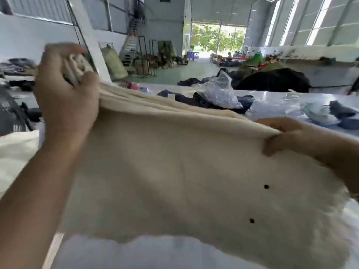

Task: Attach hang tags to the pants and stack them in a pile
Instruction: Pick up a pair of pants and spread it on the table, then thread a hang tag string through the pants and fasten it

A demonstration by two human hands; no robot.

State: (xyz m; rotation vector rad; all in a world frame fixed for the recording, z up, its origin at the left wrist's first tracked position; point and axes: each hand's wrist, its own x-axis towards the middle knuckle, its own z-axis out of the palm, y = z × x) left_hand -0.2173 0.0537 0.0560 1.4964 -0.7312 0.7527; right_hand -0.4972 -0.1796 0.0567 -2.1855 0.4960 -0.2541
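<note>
Cream pants (174, 171) hang stretched between both hands above the white table (320, 98); left hand (66, 98) grips a bunched upper edge, right hand (291, 136) pinches the other end, motion-blurred

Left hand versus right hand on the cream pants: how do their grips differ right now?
The left hand is raised higher and holds a bunched wad of fabric in curled fingers; the right hand sits lower and pinches the top edge between thumb and fingers. The left hand shows its back to the camera; the right shows its thumb side. Both hold the cream pants up, stretched between them.
</note>
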